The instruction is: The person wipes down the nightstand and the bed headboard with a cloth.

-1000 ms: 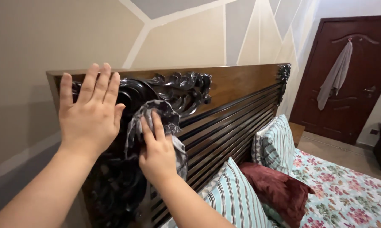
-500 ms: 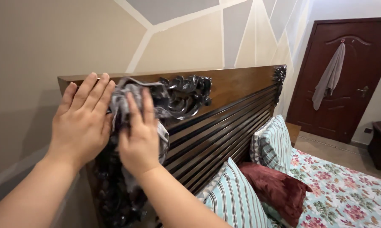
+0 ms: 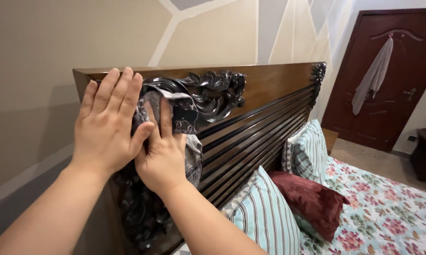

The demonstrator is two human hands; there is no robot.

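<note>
Against the black carved scrollwork [image 3: 208, 94] of the wooden headboard [image 3: 269, 89], my right hand [image 3: 163, 153] bunches the soft, limp grey cloth [image 3: 182, 115] under closed fingers, best gripped wadded, while my left hand [image 3: 109, 125] lies flat and empty beside it.

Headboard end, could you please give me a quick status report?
Left hand flat on headboard. Right hand presses grey cloth on black carving. Nothing in the way; pillows below.

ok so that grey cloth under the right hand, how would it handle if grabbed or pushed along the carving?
Probably floppy: the grey cloth bunches and droops below the right hand. Likely light, since flat fingers alone pin it against the headboard. It may snag rather than slide, as the black carving is deeply scrolled.
</note>
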